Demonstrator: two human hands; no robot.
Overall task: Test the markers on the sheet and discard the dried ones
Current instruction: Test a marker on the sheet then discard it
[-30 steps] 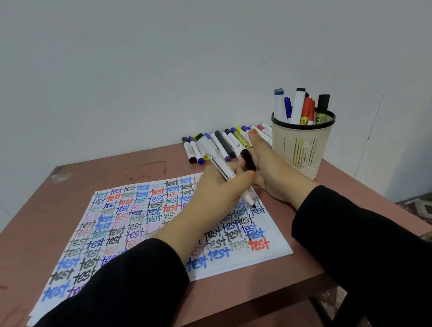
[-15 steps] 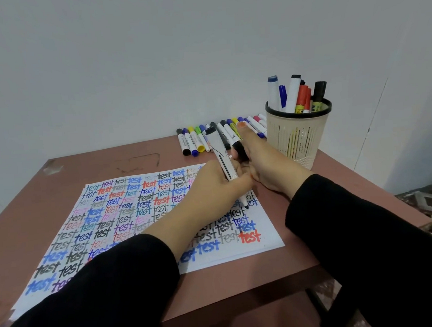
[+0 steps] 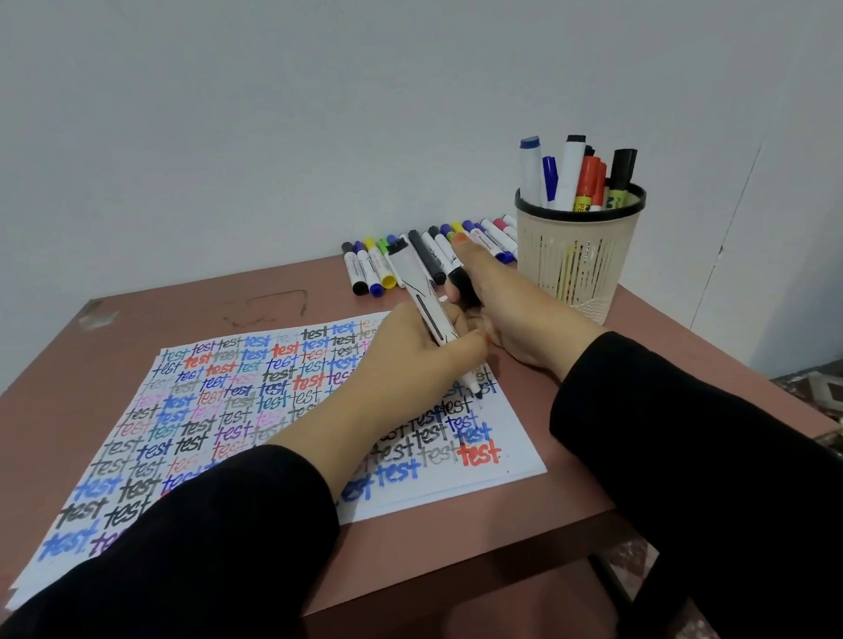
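My left hand (image 3: pixel 412 364) grips a white marker (image 3: pixel 421 299) with a black end. The marker slants down to the right, and its uncapped tip touches the right part of the sheet (image 3: pixel 511 442). Rows of the word "test" in many colours cover the white sheet. My right hand (image 3: pixel 513 313) rests just right of the left hand and pinches a black cap (image 3: pixel 462 287) between its fingers. Behind the hands, at the table's far edge, several capped markers (image 3: pixel 372 268) lie in a row.
A beige mesh pen holder (image 3: pixel 583 260) with a black rim stands at the back right and holds several upright markers. The brown table (image 3: pixel 162 310) stands against a white wall. Its right and front edges are close to my arms.
Both hands keep the same hold, and the marker tip stays at the sheet's right side. Only the view has shifted slightly.
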